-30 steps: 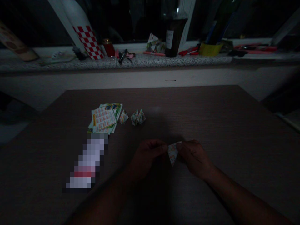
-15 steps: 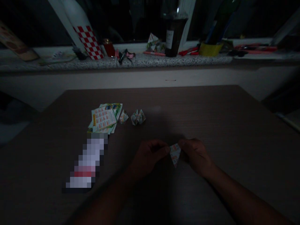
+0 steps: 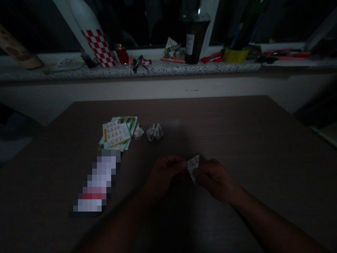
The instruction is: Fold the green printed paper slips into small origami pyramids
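A small triangle of folded printed paper (image 3: 193, 165) is held just above the table between my two hands. My left hand (image 3: 167, 174) pinches its left corner with thumb and fingertips. On the right edge, my right hand (image 3: 214, 179) grips it, with the thumb on the front face and the fingers behind. Farther off to the left stand folded paper pieces: one single piece (image 3: 139, 131) and a pair side by side (image 3: 155, 132). Beside them lies a stack of printed paper sheets (image 3: 117, 135).
A blurred-out, phone-like slab (image 3: 97, 182) lies left of my forearm on the brown table (image 3: 237, 123). Behind, a granite sill (image 3: 155, 69) holds a red-and-white checkered bottle (image 3: 100, 45), a dark labelled cup (image 3: 196, 42), a yellow tape roll (image 3: 235, 55) and small clutter.
The paper triangle has turned, its lower tip swinging left and its right corner rising. My right hand has shifted its grip lower down the paper's right edge; my left hand moved slightly left.
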A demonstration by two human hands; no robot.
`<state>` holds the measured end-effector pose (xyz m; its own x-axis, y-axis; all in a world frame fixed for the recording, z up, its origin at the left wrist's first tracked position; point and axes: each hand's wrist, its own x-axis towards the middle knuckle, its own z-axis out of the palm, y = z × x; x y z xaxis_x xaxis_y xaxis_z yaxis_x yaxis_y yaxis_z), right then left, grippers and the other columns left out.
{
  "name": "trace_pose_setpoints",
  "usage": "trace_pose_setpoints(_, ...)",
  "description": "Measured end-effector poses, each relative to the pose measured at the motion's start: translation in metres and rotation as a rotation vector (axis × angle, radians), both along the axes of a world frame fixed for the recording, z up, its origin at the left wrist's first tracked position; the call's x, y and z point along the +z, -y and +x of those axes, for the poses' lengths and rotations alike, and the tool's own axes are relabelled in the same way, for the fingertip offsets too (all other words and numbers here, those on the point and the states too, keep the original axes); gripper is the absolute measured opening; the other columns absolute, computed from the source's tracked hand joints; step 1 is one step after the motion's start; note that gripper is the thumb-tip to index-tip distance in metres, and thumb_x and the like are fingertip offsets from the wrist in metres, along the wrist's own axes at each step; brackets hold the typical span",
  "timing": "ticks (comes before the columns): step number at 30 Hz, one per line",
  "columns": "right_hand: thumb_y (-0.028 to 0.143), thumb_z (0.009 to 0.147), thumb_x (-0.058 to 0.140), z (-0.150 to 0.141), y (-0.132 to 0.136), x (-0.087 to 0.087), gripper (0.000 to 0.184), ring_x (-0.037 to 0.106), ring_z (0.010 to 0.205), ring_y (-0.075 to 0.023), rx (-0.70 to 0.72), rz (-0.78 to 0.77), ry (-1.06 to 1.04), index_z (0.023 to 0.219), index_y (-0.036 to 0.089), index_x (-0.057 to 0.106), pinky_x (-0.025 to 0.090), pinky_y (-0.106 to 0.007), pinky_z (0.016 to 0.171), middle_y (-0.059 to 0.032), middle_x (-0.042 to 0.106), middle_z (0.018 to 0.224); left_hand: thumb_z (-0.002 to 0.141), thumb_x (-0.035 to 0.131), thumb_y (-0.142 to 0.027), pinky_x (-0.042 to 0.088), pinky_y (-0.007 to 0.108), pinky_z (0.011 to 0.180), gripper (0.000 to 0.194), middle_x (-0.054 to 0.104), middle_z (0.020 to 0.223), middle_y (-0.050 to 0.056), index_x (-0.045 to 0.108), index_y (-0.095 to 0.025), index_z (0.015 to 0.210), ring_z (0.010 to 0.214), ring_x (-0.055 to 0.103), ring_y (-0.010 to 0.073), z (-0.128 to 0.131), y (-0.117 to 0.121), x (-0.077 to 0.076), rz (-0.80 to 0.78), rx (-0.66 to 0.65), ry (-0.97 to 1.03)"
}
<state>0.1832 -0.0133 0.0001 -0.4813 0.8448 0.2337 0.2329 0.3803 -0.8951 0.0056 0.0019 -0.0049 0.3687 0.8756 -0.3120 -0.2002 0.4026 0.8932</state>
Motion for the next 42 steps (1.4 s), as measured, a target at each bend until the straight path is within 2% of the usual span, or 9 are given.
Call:
trace_pose_setpoints(5, 0.027, 0.093, 0.044, -0.0004, 0.0001, 0.0004, 0.033, 0.032, 0.045, -0.0062, 0.010, 0.036, -0.011, 0.062, 0.017, 0.049, 0.026, -0.020, 0.044, 0.0061, 0.034, 0.052, 0.071, 0.072, -0.031, 0.037, 0.022, 0.052, 0.019, 0.059, 0.056, 0.000, 0.066, -0.012, 0.068, 0.050, 0.050, 0.0089, 0.0007, -0.0004, 0.0023, -0.027, 0.026, 0.062)
trace_pose_setpoints(13, 0.018, 0.083, 0.050, -0.0046, 0.0006, 0.0038, 0.033, 0.023, 0.042, -0.0045, -0.038, 0.121, 0.035, 0.052, 0.018, 0.037, 0.021, -0.019, 0.041, 0.0074, 0.025, 0.049, 0.067, 0.074, -0.029, 0.034, 0.021, 0.050, 0.020, 0.056, 0.052, -0.001, 0.064, -0.012, 0.064, 0.048, 0.048, 0.0080, 0.0025, 0.0001, 0.0046, -0.072, 0.070, 0.072)
trace_pose_setpoints(18, 0.022, 0.086, 0.050, -0.0046, 0.0012, 0.0008, 0.029, 0.027, 0.044, -0.0056, -0.019, 0.064, 0.057, 0.058, 0.016, 0.047, 0.023, -0.019, 0.042, 0.0067, 0.029, 0.051, 0.068, 0.074, -0.029, 0.036, 0.022, 0.051, 0.021, 0.056, 0.054, -0.001, 0.063, -0.012, 0.064, 0.049, 0.050, 0.0088, 0.0020, -0.0006, 0.0057, -0.097, 0.114, 0.103)
trace_pose_setpoints(24, 0.017, 0.082, 0.053, -0.0052, 0.0015, 0.0018, 0.030, 0.026, 0.044, -0.0052, -0.060, 0.087, 0.089, 0.053, 0.017, 0.043, 0.021, -0.020, 0.042, 0.0072, 0.027, 0.050, 0.067, 0.074, -0.028, 0.038, 0.023, 0.051, 0.021, 0.055, 0.053, -0.001, 0.062, -0.012, 0.063, 0.049, 0.050, 0.0091, 0.0018, -0.0013, 0.0068, -0.103, 0.117, 0.129)
trace_pose_setpoints(32, 0.025, 0.088, 0.053, -0.0025, -0.0004, 0.0002, 0.033, 0.031, 0.047, -0.0065, -0.057, 0.060, 0.049, 0.057, 0.017, 0.047, 0.025, -0.020, 0.045, 0.0064, 0.032, 0.052, 0.068, 0.074, -0.029, 0.037, 0.023, 0.050, 0.021, 0.055, 0.054, -0.001, 0.062, -0.012, 0.065, 0.049, 0.049, 0.0089, 0.0014, -0.0019, 0.0083, -0.121, 0.122, 0.156)
trace_pose_setpoints(37, 0.023, 0.090, 0.050, -0.0015, -0.0015, -0.0015, 0.026, 0.035, 0.048, -0.0073, -0.069, 0.093, 0.046, 0.066, 0.016, 0.058, 0.029, -0.021, 0.046, 0.0054, 0.038, 0.053, 0.068, 0.072, -0.030, 0.038, 0.023, 0.052, 0.020, 0.057, 0.057, -0.001, 0.061, -0.013, 0.067, 0.050, 0.050, 0.0094, 0.0026, 0.0000, 0.0060, -0.088, 0.105, 0.094)
trace_pose_setpoints(42, 0.026, 0.089, 0.050, -0.0016, -0.0012, -0.0016, 0.030, 0.037, 0.047, -0.0080, -0.180, 0.087, 0.052, 0.062, 0.016, 0.056, 0.030, -0.021, 0.045, 0.0045, 0.041, 0.052, 0.070, 0.066, -0.027, 0.033, 0.021, 0.050, 0.015, 0.053, 0.051, -0.004, 0.059, -0.015, 0.064, 0.048, 0.045, 0.0083, 0.0007, 0.0030, 0.0067, 0.104, 0.168, -0.161)
